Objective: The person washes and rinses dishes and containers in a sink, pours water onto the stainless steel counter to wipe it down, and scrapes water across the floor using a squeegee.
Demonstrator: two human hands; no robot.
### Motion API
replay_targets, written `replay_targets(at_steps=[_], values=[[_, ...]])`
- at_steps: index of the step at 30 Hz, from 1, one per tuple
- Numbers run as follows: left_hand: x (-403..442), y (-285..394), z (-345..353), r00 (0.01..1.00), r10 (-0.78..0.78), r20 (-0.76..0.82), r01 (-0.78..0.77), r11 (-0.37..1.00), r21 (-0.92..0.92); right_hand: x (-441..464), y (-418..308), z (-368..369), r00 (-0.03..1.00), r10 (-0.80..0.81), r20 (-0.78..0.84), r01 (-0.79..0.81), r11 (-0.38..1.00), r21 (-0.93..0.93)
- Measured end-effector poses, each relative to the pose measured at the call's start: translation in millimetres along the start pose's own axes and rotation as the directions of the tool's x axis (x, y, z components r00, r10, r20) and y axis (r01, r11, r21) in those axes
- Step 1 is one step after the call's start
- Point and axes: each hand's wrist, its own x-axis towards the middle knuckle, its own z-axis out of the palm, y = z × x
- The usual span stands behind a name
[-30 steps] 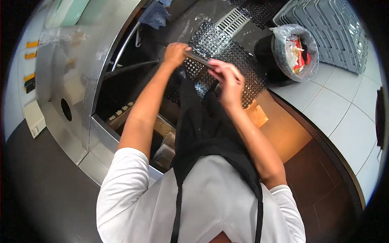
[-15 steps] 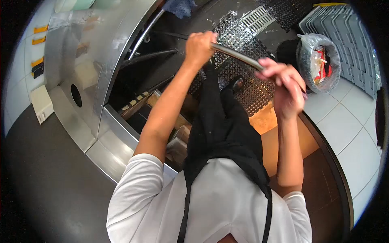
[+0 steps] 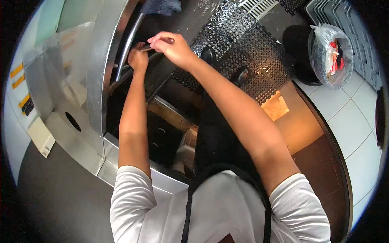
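Note:
My left hand (image 3: 138,60) is closed around a thin metal tube (image 3: 146,48) just inside the dark opening under the steel unit. Close on its right, my right hand (image 3: 172,47) is also closed on the tube, near the end that pokes out by the thumb. Most of the tube is hidden by my fingers, and its far end does not show. Beside my left hand runs a shiny steel bar (image 3: 130,45), slanting along the edge of the steel unit (image 3: 97,73).
A bin with a clear plastic liner (image 3: 334,56) stands at the right, by stacked grey crates (image 3: 350,36). Black perforated matting (image 3: 255,60) covers the floor under my shoes. A blue cloth (image 3: 164,7) hangs at the top. A dark countertop (image 3: 60,186) lies at left.
Both hands have moved left with the tube, toward the steel unit. My right hand has come across from the far right and is now close beside my left hand.

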Motion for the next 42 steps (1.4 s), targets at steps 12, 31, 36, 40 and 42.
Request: replay_targets(at_steps=[12, 31, 36, 40, 42], values=[[-45.1, 167.2, -15.3, 0.878, 0.477, -0.026, -0.452, 0.812, -0.369, -173.2, -77.2, -96.0, 0.912, 0.001, -0.410, 0.108, 0.964, 0.243], [-175.9, 385.4, -216.1, 0.694, 0.695, -0.184, -0.588, 0.400, -0.703, -432.6, -288.9, -69.9, 0.662, -0.460, -0.592, 0.314, 0.887, -0.339], [-192.2, 385.6, -244.1, 0.621, 0.770, -0.149, -0.595, 0.339, -0.729, -459.0, -295.1, -51.8, 0.617, -0.535, -0.577, 0.346, 0.843, -0.412], [-191.9, 385.0, -273.8, 0.583, 0.796, -0.163, -0.607, 0.292, -0.739, -467.9, -311.4, -27.8, 0.597, -0.588, -0.545, 0.349, 0.802, -0.484], [-187.0, 385.3, -289.3, 0.578, 0.795, -0.183, -0.603, 0.265, -0.753, -469.0, -318.2, -16.8, 0.597, -0.654, -0.464, 0.368, 0.737, -0.566]])
